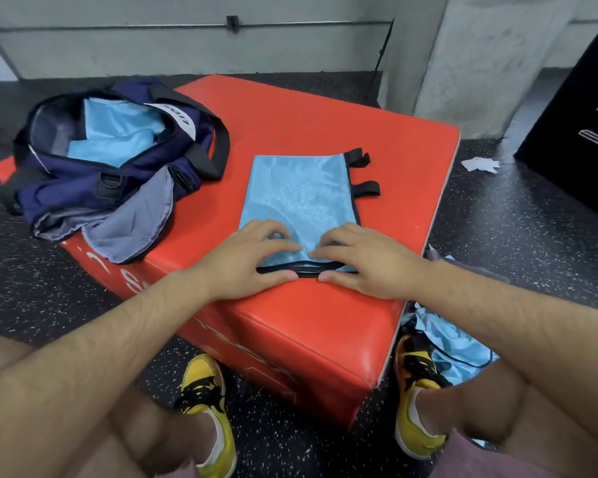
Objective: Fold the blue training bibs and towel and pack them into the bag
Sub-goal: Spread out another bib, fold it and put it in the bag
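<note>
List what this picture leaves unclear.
All head view:
- Bag contents: its rim hides all but the top blue cloth.
- Bib near edge: left hand and right hand cover it; pinching or pressing, unclear.
- Floor pile: box and leg hide most.
- Black block lettering: cut by right edge.

The bag (pixel 83 188) sits far left on the padded box (pixel 290 115), folded bibs (pixel 114 139) inside. A bib (pixel 297 194) lies to its right, left hand (pixel 242 260) and right hand (pixel 363 260) pinching its near edge. A bib pile (pixel 463 346) lies on the floor (pixel 497 219), near right.
</note>
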